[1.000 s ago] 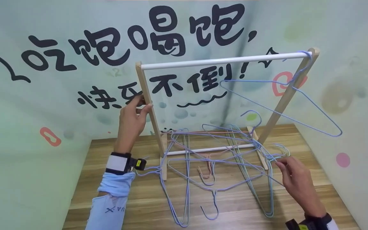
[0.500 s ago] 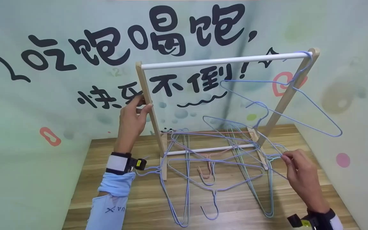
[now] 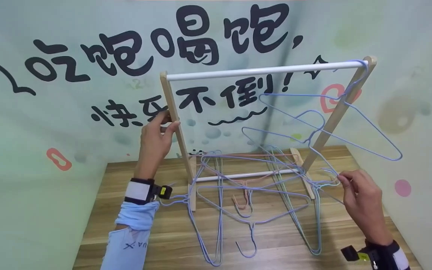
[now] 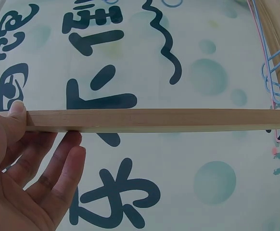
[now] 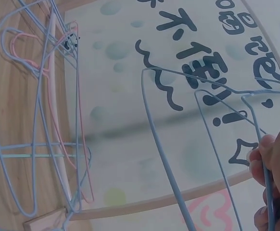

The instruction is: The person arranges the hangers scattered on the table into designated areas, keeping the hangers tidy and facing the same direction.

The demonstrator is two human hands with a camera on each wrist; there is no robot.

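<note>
My left hand holds the left wooden post of a small clothes rack, thumb on one side and fingers on the other. The rack's white top rail carries one blue clothes hanger at its right end. Below that, my right hand pinches another blue clothes hanger by its right-hand end. The held hanger tilts, its hook up and below the top rail. In the right wrist view, curled fingers show on its wire.
Several blue, green and pink hangers lie on the wood-grain table around the rack's white lower rail. Blue hangers lean at the left, green ones at the right. One blue hook points forward. A printed wall stands behind.
My right hand has moved up and to the right, lifting the pinched blue hanger out of the others. The left hand has stayed on the post.
</note>
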